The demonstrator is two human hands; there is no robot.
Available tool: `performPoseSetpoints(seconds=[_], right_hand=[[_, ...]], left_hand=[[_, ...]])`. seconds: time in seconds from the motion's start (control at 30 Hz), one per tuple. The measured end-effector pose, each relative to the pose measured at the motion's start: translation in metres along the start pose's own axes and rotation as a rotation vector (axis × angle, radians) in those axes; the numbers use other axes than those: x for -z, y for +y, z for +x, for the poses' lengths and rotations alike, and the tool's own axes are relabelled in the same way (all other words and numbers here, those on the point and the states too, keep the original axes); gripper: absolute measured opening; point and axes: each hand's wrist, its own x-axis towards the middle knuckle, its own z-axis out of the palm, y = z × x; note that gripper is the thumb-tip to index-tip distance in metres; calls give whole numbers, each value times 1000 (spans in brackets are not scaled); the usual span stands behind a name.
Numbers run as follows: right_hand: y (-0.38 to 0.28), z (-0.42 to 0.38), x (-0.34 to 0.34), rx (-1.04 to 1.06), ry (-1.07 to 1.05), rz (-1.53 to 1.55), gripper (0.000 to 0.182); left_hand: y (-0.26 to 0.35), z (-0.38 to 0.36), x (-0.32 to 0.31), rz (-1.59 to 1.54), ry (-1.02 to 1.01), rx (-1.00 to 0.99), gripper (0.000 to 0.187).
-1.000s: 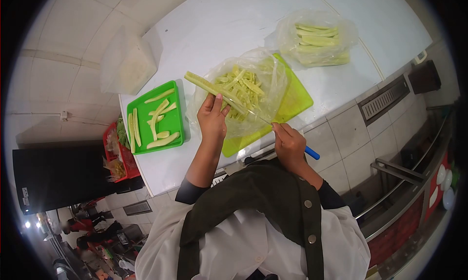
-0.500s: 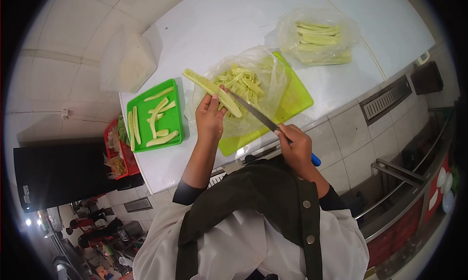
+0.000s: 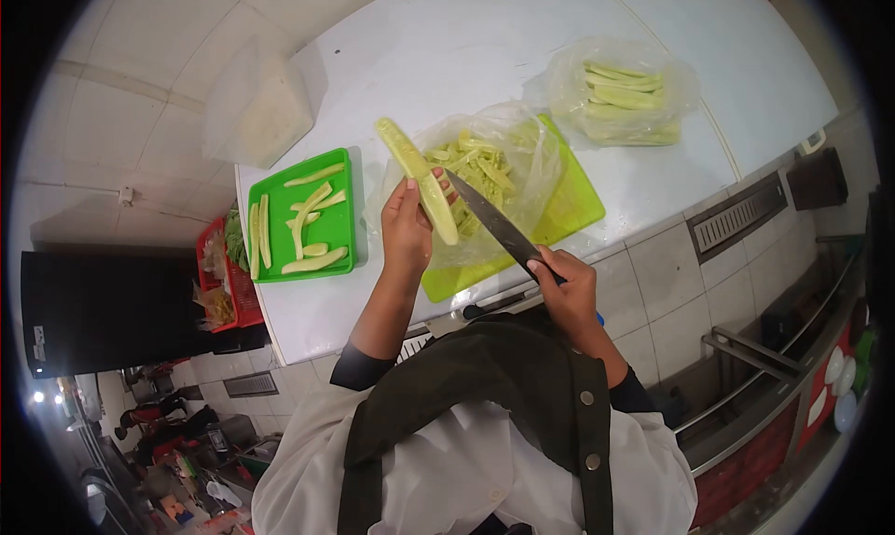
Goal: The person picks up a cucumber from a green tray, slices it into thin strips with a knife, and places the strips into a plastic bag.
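Observation:
My left hand [image 3: 412,220] is closed around a long piece of pale green cucumber [image 3: 407,151], its seedy cut side showing. In my right hand [image 3: 565,283] is a kitchen knife [image 3: 499,226], its dark blade pointing up and left with the tip close to the cucumber. Beneath both hands lies an open clear plastic bag [image 3: 536,162] holding cut pale green scraps [image 3: 477,170]. This bag rests on a lime-green cutting board [image 3: 580,202]. To the left, a green tray [image 3: 351,209] carries several cucumber strips [image 3: 300,226].
At the back right, another plastic bag [image 3: 571,92] holds long cucumber pieces [image 3: 626,92]. A translucent container [image 3: 261,106] stands at the white table's [image 3: 447,50] left edge. Below that edge is a red basket [image 3: 244,291]; a metal rail [image 3: 746,386] runs at the right.
The cucumber piece has turned steeper in my left hand. The knife has rotated, showing more of its blade, and its tip sits slightly to the right. The whole view has shifted a little.

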Motion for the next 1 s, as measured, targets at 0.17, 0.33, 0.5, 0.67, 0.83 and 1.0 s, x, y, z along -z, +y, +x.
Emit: performPoseSetpoints(seconds=[0.17,0.33,0.5,0.67,0.83,1.0], right_hand=[[-6,-2,-2,-88,-102,19,22],[-3,-3,-6,-36,-84,8,22],[-6,-2,-7,-42,-74,-15,22],[2,-3,-10,-63,-79,29,21],[-1,1,-13,-92,-70,67,20],[2,1,-14,-98,-112,76,18]], left_hand=[[1,-1,-8,-39,-29,-6,38],[2,-1,-11,-45,-20,-27,35],[-1,1,-12,-72,-18,-34,38],[-1,3,-18,-82,17,-41,39],[-2,6,-24,-121,55,-95,33],[1,8,-29,-113,106,-97,33]])
